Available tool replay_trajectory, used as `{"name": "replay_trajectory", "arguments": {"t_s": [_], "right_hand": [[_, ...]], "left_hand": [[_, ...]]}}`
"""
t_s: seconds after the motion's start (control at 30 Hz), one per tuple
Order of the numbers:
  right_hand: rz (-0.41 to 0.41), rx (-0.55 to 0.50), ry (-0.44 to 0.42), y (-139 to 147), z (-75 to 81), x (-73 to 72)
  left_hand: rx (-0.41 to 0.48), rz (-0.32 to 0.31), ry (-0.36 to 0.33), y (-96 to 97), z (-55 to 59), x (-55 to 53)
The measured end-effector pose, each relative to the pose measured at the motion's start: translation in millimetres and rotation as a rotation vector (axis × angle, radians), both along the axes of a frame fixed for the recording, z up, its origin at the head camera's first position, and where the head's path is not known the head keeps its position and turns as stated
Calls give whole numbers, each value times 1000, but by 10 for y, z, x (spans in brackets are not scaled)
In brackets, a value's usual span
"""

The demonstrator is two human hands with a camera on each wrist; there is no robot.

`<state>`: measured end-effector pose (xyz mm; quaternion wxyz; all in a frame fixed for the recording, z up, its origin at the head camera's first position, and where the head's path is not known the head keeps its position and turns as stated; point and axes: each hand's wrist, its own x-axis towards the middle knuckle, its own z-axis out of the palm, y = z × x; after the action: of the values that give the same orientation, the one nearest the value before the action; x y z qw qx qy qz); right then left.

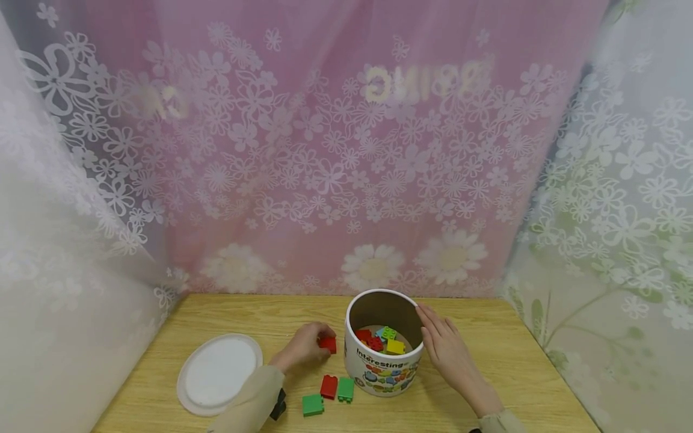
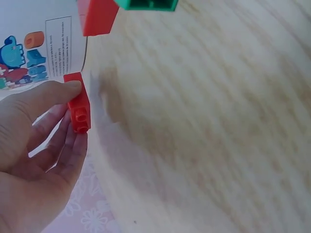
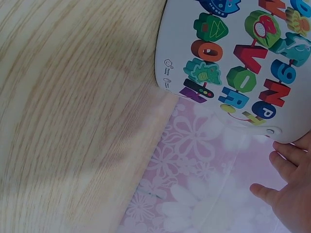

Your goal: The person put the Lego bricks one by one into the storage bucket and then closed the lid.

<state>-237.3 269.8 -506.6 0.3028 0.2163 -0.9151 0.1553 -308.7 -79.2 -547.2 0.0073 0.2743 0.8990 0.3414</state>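
A red toy block (image 2: 79,103) is pinched between the thumb and fingers of my left hand (image 1: 304,347), just left of a white printed bucket (image 1: 373,379). Against the bucket's right rim rests my right hand (image 1: 450,355), its fingers stretched out; the right wrist view shows its fingertips at the rim. Inside the bucket lie several blocks, among them a yellow block (image 1: 396,347) and a lime green block (image 1: 388,332). In front of the bucket on the table are a second red block (image 1: 328,386) and two green blocks, one (image 1: 345,390) beside it and one (image 1: 312,405) nearer me.
A round white lid (image 1: 219,373) lies flat on the wooden table (image 1: 292,310) at the left, partly behind my left sleeve. Flowered curtains (image 1: 335,150) enclose the table at the back and on both sides.
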Motion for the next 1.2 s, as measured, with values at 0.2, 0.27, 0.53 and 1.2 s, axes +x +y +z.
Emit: {"name": "replay_trajectory", "arguments": {"t_s": [0.2,0.27,0.53,1.2], "right_hand": [[-1,7,9,4,2,2],[-2,7,12,3,0,4],[0,2,22,1,0,1],[1,-5,15,-3,-6,-6]], "left_hand": [[20,15,-26,-20,112,-11],[24,15,-19,-26,175,-22],[33,13,36,-93,464,-68],[109,5,51,-128,1064,36]]}}
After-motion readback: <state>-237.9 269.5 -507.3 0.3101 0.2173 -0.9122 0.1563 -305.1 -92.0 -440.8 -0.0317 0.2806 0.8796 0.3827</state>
